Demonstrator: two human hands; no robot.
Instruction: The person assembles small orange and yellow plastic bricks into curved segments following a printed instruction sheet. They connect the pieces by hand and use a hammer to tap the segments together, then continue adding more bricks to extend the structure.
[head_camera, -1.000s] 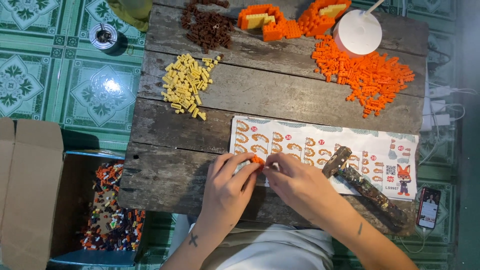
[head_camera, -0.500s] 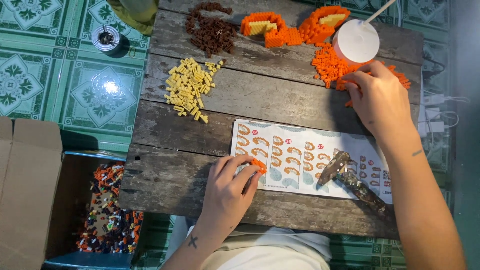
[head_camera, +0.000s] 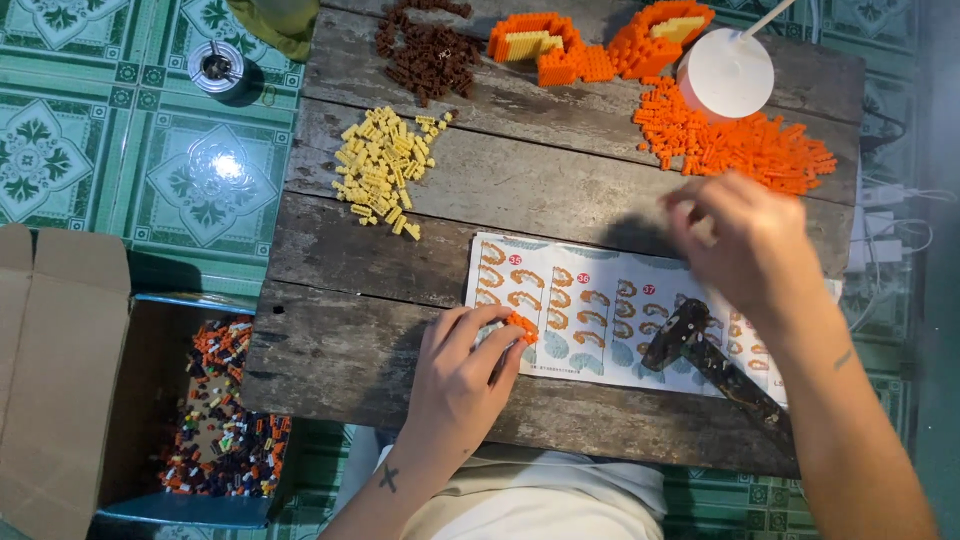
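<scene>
Left hand (head_camera: 465, 365) at near table (head_camera: 340, 340) edge, fingertips pinched on small orange piece (head_camera: 521, 326), resting on corner of instruction sheet (head_camera: 600, 310). Dark tool (head_camera: 705, 355) lying across sheet, to the right. Right hand (head_camera: 745, 240) raised above sheet, blurred (fingers curled; cannot tell whether anything is held), partly covering sheet. Beyond: yellow bricks (head_camera: 385, 165), orange bricks (head_camera: 745, 145), brown bricks (head_camera: 430, 55), orange builds (head_camera: 590, 45), white lamp base (head_camera: 725, 75). Box (head_camera: 215, 420) of mixed bricks on floor, left.

yellow bricks (head_camera: 385, 168), brown bricks (head_camera: 428, 55), cardboard box (head_camera: 60, 380), metal tin (head_camera: 215, 66) on green tiles.
</scene>
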